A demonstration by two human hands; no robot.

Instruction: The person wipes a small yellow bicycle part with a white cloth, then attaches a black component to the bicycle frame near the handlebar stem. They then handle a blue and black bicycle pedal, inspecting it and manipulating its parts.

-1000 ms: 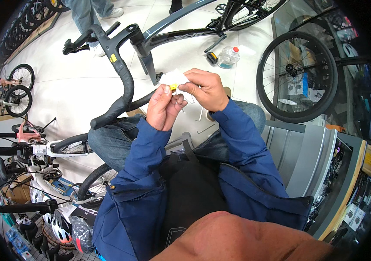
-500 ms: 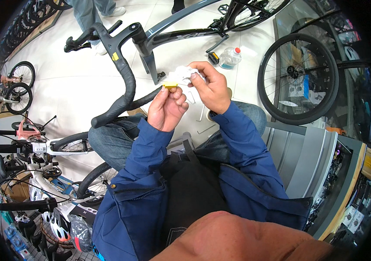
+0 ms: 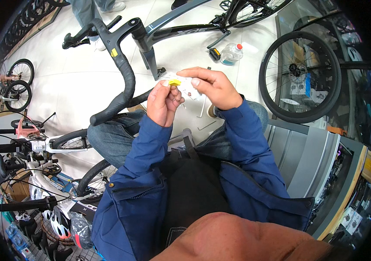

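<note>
Someone in a blue jacket [image 3: 127, 204] is seated by a dark drop handlebar [image 3: 128, 78], both hands raised just to the right of it. The left hand [image 3: 161, 104] pinches a small yellow piece [image 3: 175, 82] between thumb and fingertips, which puts that piece right of the handlebar, near its curve. The right hand [image 3: 218, 89], farther from the handlebar, holds a crumpled white sheet [image 3: 187, 87]; whether it touches the yellow piece too, I can't tell from here. Also right of the handlebar, L-shaped hex keys [image 3: 202, 106] lie on the floor [image 3: 76, 65], with a red-capped bottle [image 3: 231, 55] farther off and a spoked wheel [image 3: 295, 69] farther still
</note>
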